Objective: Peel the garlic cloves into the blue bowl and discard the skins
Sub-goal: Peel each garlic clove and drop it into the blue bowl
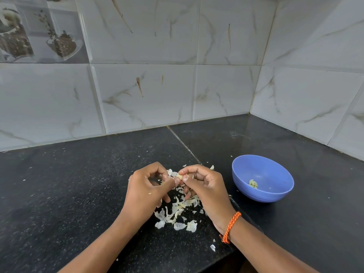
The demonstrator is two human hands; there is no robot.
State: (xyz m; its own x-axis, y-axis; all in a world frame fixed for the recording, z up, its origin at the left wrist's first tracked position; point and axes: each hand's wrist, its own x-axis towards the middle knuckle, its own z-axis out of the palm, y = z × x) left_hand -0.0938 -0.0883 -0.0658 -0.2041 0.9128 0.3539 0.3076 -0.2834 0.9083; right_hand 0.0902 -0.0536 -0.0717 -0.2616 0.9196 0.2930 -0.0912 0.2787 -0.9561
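garlic clove handling – grip points and material behaviour

clove position: one garlic clove (179,175) is held above the black counter (78,184), between the two hands, just over the pile of loose skins (177,211). the left hand (146,191) has its fingers curled, thumb tip and forefinger closed against the clove's left end. the right hand (202,184) pinches the right end between thumb and forefinger, remaining fingers curled under. how much skin remains on the clove cannot be told – it is small and mostly covered by fingertips.

expected handling: the clove is judged light, firm and small, likely to turn slippery once bare. the skin is papery, brittle and nearly weightless; it tears in flakes and drifts easily. best hold is judged to be at the two ends, leaving the flank free for a nail to lift the skin edge.

receiving vessel: the blue bowl (263,178) stands to the right of the hands, near but apart, with a few peeled cloves (253,183) at its bottom. skins on the counter are not yet discarded.
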